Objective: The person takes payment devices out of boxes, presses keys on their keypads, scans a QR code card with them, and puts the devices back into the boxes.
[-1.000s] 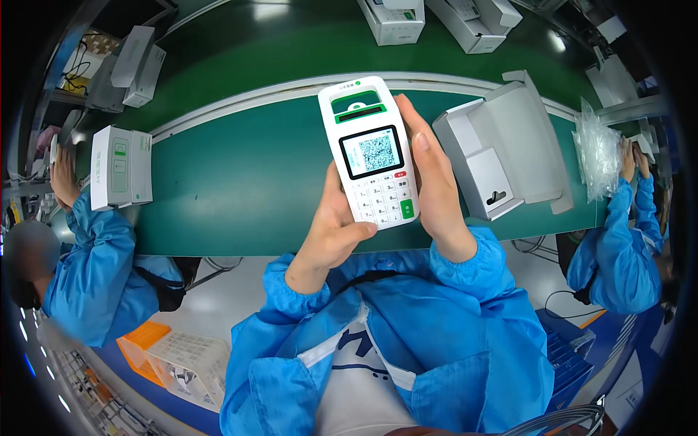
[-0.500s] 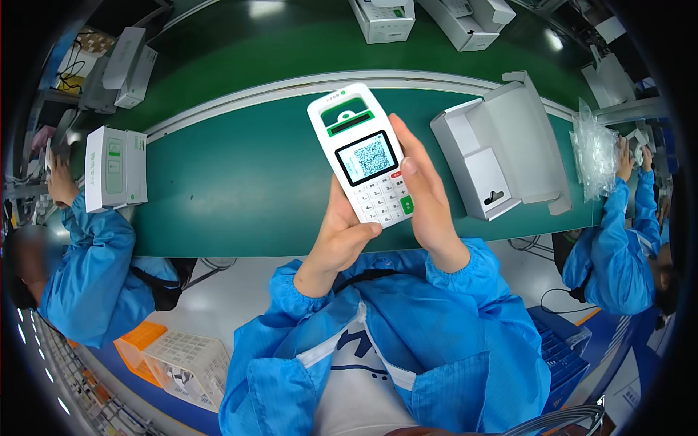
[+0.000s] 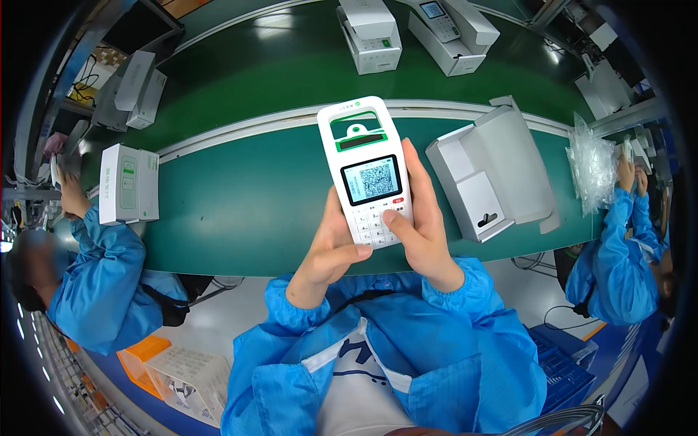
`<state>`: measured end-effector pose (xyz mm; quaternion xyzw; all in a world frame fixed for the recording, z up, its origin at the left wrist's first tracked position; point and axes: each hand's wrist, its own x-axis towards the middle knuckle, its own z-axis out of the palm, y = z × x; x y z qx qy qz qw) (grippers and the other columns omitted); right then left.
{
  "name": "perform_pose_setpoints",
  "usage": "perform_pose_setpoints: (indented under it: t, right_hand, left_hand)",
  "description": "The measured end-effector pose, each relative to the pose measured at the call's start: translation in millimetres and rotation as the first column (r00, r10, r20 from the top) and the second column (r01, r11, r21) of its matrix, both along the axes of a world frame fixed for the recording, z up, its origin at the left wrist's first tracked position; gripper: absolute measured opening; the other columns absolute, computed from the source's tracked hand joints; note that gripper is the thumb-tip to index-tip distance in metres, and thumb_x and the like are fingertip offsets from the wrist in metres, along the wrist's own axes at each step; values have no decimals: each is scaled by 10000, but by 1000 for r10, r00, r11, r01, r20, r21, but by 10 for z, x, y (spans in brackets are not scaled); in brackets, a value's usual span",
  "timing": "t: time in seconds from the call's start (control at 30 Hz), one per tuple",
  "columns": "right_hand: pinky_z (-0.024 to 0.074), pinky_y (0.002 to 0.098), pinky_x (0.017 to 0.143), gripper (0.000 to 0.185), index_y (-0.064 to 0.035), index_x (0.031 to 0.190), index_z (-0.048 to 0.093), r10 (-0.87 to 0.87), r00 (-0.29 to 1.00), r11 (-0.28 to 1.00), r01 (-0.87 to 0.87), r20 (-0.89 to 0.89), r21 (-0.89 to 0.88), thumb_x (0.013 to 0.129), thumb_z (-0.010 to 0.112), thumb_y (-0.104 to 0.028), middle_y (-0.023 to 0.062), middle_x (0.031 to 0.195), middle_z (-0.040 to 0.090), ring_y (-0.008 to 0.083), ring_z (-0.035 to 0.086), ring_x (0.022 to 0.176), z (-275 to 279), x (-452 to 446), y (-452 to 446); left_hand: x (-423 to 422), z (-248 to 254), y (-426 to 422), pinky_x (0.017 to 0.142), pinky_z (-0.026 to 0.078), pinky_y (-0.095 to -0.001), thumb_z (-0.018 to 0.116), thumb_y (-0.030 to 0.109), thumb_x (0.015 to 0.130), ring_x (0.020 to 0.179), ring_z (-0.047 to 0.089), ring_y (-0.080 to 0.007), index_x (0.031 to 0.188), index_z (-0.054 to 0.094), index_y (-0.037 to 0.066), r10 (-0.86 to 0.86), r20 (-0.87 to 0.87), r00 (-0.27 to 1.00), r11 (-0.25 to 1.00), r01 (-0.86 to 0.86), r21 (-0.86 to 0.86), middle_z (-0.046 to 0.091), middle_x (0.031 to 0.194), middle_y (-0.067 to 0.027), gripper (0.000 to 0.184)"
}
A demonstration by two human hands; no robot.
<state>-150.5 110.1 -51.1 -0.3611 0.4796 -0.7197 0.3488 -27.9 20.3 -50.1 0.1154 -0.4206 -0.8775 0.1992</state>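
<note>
A white handheld payment terminal [image 3: 368, 179] with green trim is held up over the green table, its lit screen showing a QR code. My left hand [image 3: 327, 248] is closed around its lower left side, thumb by the bottom keys. Along the right edge wraps my right hand [image 3: 429, 231], its thumb lying over the upper keypad and covering some keys. To the right of the hands lies an open white box [image 3: 462, 154], its lid folded back and a dark cut-out in its inner tray.
A closed white box [image 3: 129, 185] stands at the table's left. Beyond the rail, a belt [image 3: 276, 65] carries open boxes [image 3: 371, 47], one with a terminal [image 3: 438, 20]. Clear plastic bags [image 3: 590, 163] lie right. Co-workers in blue sleeves [image 3: 102, 272] sit at both sides.
My right thumb has moved from the terminal's right edge near the red key onto the keypad. The terminal is tilted less, and the whole view has shifted slightly.
</note>
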Motion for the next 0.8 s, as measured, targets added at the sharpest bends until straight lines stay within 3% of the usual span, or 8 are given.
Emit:
perform_pose_setpoints:
  t: [0.07,0.17,0.27,0.47,0.6,0.8]
  right_hand:
    - [276,350,1111,735,-6,1516,102,-25,998,999,24,-60,-23,879,470,13,171,1491,307,232,330,1369,-27,2,7]
    - [166,373,1153,749,-17,1520,79,41,998,999,-39,-56,35,874,448,61,196,1568,125,288,138,1453,-128,-36,-10]
    - [124,389,1162,739,7,1513,81,76,991,997,-77,110,7,874,449,59,193,1571,115,294,91,1462,-259,-50,-34]
    - [151,394,1158,744,0,1515,84,29,995,999,-31,-93,-23,868,448,62,192,1571,115,295,107,1461,-75,-72,29]
    - [262,363,1122,758,3,1514,84,-10,996,1000,9,-86,-6,861,466,42,183,1523,250,246,299,1392,-144,-107,-20]
    - [260,365,1123,758,0,1514,99,-34,993,998,27,-109,-64,851,463,54,188,1522,254,250,294,1396,-39,-107,40]
  left_hand:
    - [-18,-11,40,1102,327,-480,561,-7,664,1375,337,-356,1500,37,84,13,-13,1000,999,-13,-46,334,1453,-189,991]
    - [-32,-151,36,1097,339,-486,542,-14,669,1367,355,-347,1499,48,82,36,32,999,999,-37,15,347,1447,-187,971]
    - [-61,-178,46,1099,340,-485,548,3,654,1351,382,-348,1487,93,79,66,59,996,996,-69,61,375,1431,-189,952]
    - [-78,-39,9,1105,328,-479,567,22,642,1354,377,-346,1485,99,75,26,-10,1000,998,-27,-53,379,1430,-185,966]
    - [-117,-85,26,1101,330,-479,568,23,645,1363,363,-341,1491,75,88,47,57,997,998,-45,-36,363,1442,-179,981]
    - [-120,-3,33,1097,338,-482,552,25,649,1352,382,-343,1483,115,87,17,45,999,998,-15,-61,386,1427,-183,944]
